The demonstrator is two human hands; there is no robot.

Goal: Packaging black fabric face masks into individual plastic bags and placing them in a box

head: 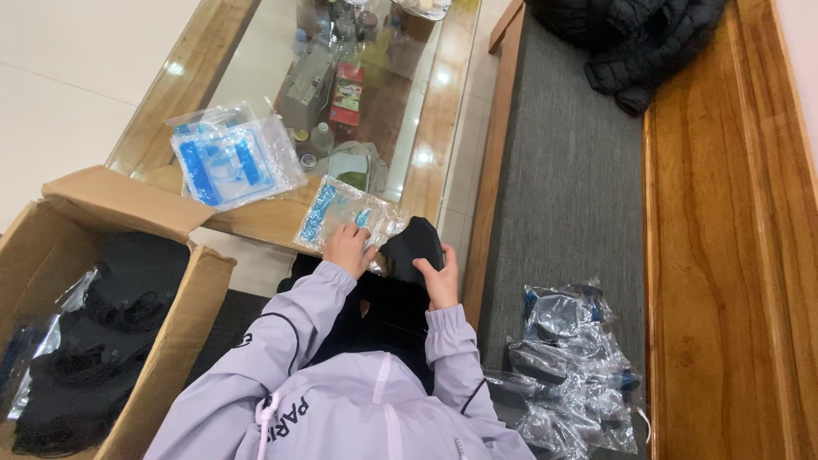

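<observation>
Black cloth, folded into a small bundle, sits at the near edge of the glass table, gripped from below by the right hand, while the left hand lies with fingers spread on a clear plastic bag with blue print just beside it. Further left on the table lies a stack of the same bags, and on the floor stands an open cardboard box with more black cloth inside. On the grey bench at the person's right is a pile of filled bags, and a black jacket lies at the far end.
</observation>
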